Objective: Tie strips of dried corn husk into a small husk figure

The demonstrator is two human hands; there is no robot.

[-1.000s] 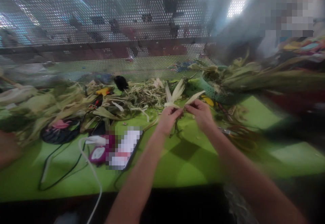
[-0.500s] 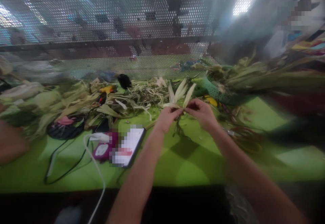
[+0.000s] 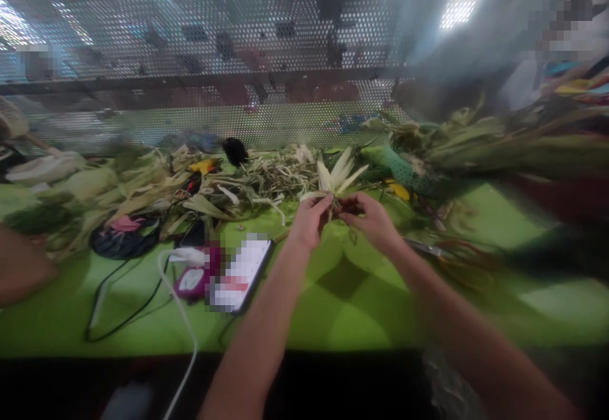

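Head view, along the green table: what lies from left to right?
Black round object with a pink scrap on top → small purple-and-white device → dark flat phone → left hand → fan of pale dried husk leaves, pinched by both hands → right hand → teal perforated plastic basket.

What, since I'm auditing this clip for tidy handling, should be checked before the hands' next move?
1. Left hand pinches the husk bundle at its base: ok.
2. Right hand pinches the same base: ok.
3. Bundle's leaves fanned upward: ok.
4. Phone apart from both hands: ok.
5. White cable apart from the left forearm: ok.
6. Bundle free of the husk pile behind: cannot tell.
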